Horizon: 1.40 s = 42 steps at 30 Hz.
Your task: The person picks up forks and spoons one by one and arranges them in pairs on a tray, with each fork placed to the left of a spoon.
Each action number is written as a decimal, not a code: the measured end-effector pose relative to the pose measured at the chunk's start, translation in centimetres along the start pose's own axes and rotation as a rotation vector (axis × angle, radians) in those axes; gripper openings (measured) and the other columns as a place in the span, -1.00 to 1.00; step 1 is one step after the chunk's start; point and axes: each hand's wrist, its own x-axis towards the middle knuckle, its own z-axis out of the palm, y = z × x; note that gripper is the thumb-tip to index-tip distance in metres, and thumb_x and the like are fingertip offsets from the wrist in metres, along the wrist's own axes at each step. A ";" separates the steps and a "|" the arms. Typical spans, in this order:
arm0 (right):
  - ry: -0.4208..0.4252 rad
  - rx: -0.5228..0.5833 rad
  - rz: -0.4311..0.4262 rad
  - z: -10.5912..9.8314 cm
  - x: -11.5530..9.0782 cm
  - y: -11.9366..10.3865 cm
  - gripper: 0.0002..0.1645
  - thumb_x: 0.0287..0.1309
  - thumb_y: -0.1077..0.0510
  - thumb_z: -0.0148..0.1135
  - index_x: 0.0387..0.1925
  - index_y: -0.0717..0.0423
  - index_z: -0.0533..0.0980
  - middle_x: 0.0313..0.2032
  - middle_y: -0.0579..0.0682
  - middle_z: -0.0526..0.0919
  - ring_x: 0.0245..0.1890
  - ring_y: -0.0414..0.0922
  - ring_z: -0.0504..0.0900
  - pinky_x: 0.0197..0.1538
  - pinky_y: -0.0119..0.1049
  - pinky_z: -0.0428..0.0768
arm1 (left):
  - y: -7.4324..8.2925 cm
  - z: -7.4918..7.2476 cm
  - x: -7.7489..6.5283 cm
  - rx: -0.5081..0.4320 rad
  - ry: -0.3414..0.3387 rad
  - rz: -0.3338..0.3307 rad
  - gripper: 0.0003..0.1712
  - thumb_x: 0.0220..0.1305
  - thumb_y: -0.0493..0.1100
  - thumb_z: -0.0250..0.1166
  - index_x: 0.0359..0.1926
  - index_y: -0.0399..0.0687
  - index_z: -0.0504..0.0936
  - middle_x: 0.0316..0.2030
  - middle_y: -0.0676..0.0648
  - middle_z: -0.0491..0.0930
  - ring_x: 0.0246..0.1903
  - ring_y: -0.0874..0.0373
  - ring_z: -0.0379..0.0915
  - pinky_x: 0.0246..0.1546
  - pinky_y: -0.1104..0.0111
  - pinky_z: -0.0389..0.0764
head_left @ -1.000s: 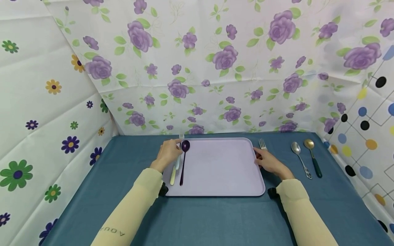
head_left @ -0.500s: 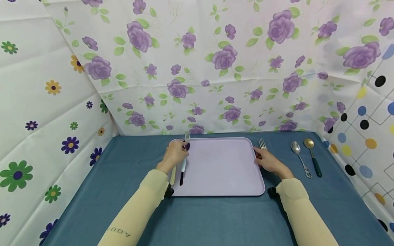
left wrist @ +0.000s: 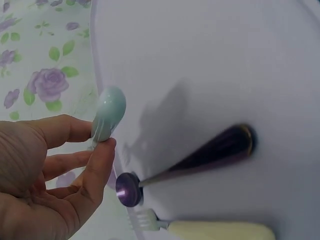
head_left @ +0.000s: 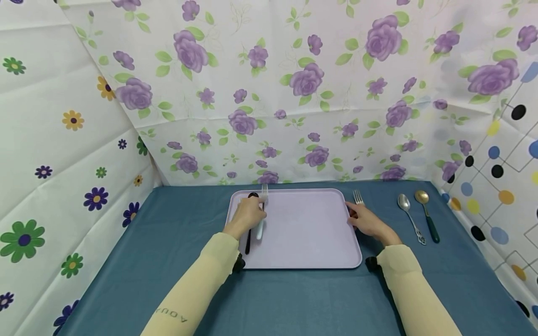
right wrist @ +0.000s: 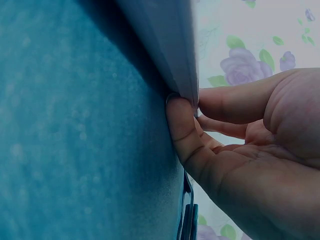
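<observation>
My left hand [head_left: 247,215] pinches a fork [head_left: 260,229] with a pale blue handle, above the left part of a lilac tray [head_left: 311,228]. In the left wrist view, the handle's rounded end [left wrist: 111,106] points at the camera between thumb and fingers. A dark purple spoon [left wrist: 215,152] lies on the tray beside a fork with a cream handle [left wrist: 220,230]; the left hand and arm hide that fork in the head view. My right hand [head_left: 370,221] grips the tray's right edge, thumb and fingers on either side of the rim [right wrist: 175,60] in the right wrist view.
Just beyond the right hand lies another fork [head_left: 358,197], its handle hidden. Farther right are a silver spoon [head_left: 404,202] and a gold spoon with a green handle [head_left: 432,228] on the blue tablecloth [head_left: 294,298]. Flowered cloth [head_left: 286,116] hangs behind.
The left hand has carried the blue-handled fork rightward across the purple spoon, to its right side. The right hand has stayed at the tray's edge.
</observation>
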 end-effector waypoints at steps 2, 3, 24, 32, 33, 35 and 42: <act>0.000 -0.003 -0.002 0.0 0.0 0.0 -0.24 0.40 0.46 0.00 0.52 0.59 0.00 -0.14 0.32 0.57 -0.26 0.01 0.58 -0.24 -0.17 0.63 | 0.2 0.3 0.0 -0.001 0.003 0.014 -0.43 0.25 -0.35 0.35 0.31 -0.29 0.60 -0.34 -0.11 0.74 -0.50 0.17 0.50 -0.48 0.39 0.47; 0.000 -0.004 -0.002 -0.1 0.0 0.0 -0.24 0.40 0.46 0.00 0.52 0.59 0.00 -0.15 0.31 0.57 -0.26 0.01 0.58 -0.24 -0.17 0.63 | 0.2 0.4 0.1 0.001 0.003 0.020 -0.43 0.24 -0.36 0.35 0.30 -0.31 0.61 -0.37 -0.10 0.73 -0.51 0.18 0.49 -0.49 0.40 0.46; -0.007 0.002 -0.009 -0.2 0.0 0.3 -0.24 0.40 0.45 -0.01 0.52 0.60 -0.01 -0.12 0.34 0.57 -0.25 0.03 0.59 -0.23 -0.18 0.63 | 1.3 2.1 -0.2 0.023 -0.043 0.022 -0.39 0.18 -0.34 0.38 0.31 -0.18 0.63 -0.53 -0.02 0.57 -0.55 0.15 0.44 -0.52 0.36 0.47; -0.003 0.000 -0.015 -0.1 0.2 0.4 -0.23 0.38 0.44 -0.02 0.52 0.59 0.00 -0.14 0.31 0.57 -0.26 0.01 0.58 -0.24 -0.20 0.63 | 1.5 2.7 -0.3 0.065 -0.054 0.057 -0.36 0.18 -0.32 0.41 0.33 -0.18 0.61 -0.56 -0.04 0.53 -0.50 0.11 0.42 -0.50 0.34 0.46; -0.005 -0.003 -0.009 -0.1 0.2 0.4 -0.23 0.39 0.44 -0.02 0.53 0.58 0.00 -0.13 0.32 0.57 -0.25 0.01 0.58 -0.23 -0.19 0.63 | 1.5 2.8 -0.3 0.069 -0.053 0.062 -0.37 0.18 -0.33 0.41 0.32 -0.20 0.62 -0.55 -0.06 0.56 -0.50 0.11 0.43 -0.48 0.33 0.48; -0.002 -0.002 -0.003 -0.1 0.3 0.3 -0.23 0.39 0.45 -0.01 0.53 0.57 0.01 -0.12 0.32 0.57 -0.24 0.02 0.59 -0.21 -0.17 0.63 | 1.5 2.8 -0.4 0.075 -0.048 0.071 -0.47 0.16 -0.33 0.42 0.21 -0.25 0.70 -0.47 -0.11 0.66 -0.47 0.10 0.46 -0.42 0.31 0.53; -0.005 -0.003 0.002 0.0 0.2 0.4 -0.24 0.40 0.45 0.01 0.52 0.59 0.00 -0.11 0.33 0.57 -0.24 0.01 0.59 -0.20 -0.13 0.63 | 1.6 3.5 -0.7 0.106 -0.039 0.094 -0.78 0.13 -0.31 0.46 -0.55 -0.15 0.58 -0.56 -0.04 0.56 -0.43 0.06 0.49 -0.35 0.25 0.56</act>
